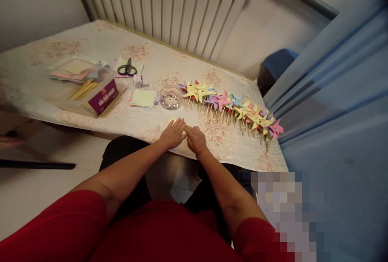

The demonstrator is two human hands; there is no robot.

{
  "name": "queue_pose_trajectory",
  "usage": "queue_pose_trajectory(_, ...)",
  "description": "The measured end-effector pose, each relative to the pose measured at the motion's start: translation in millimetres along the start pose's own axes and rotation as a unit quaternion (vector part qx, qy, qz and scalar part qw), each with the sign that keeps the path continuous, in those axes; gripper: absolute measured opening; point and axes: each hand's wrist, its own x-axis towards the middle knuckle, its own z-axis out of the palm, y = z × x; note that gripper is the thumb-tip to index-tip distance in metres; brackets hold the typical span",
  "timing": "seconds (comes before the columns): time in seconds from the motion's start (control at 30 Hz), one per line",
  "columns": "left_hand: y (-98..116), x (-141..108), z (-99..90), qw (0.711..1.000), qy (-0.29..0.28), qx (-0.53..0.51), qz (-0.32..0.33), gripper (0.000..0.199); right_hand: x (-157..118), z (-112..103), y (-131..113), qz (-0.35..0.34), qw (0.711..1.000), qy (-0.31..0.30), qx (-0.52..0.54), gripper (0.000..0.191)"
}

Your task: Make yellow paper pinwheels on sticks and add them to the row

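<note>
At the table's front edge, a small piece of yellow paper (172, 121) lies mostly hidden under my hands. My left hand (173, 134) rests flat on it, fingers stretched out and close together. Beside it, my right hand (196, 137) has its fingers curled and pressed down at the paper, the fingertips meeting my left hand. Just beyond them stands a clear round dish (170, 99) with small shiny pieces in it. A stack of square coloured paper sheets (143, 98) sits left of the dish.
Finished paper pinwheels (222, 99) on sticks stand in a long row at right. Left are black scissors (127, 68), small boxes (140, 81), a purple-labelled container (104, 97) with wooden sticks (82, 89), and bagged papers (75, 69). A radiator (169, 7) and blue curtain (339, 104) border the table.
</note>
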Motion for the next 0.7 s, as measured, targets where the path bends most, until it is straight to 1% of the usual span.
queue_pose_trajectory(0.23,-8.8,-10.2,1.0,1.0,-0.007,0.012,0.012,0.064,2.0,8.1,2.6,0.002,1.0,-0.002,-0.021,0.04)
queue_pose_trajectory(0.4,-15.6,-17.8,-2.3,1.0,-0.002,0.015,-0.004,0.065,2.0,10.1,3.0,0.012,0.999,-0.006,-0.035,0.041)
queue_pose_trajectory(0.57,-23.5,-23.2,-8.1,1.0,-0.016,0.015,-0.02,0.063,2.0,10.9,3.2,0.014,0.999,-0.001,-0.034,0.041)
queue_pose_trajectory(0.7,-28.6,-26.0,-11.0,0.999,-0.017,0.015,-0.034,0.062,1.9,11.5,3.2,0.034,0.999,0.005,-0.025,0.04)
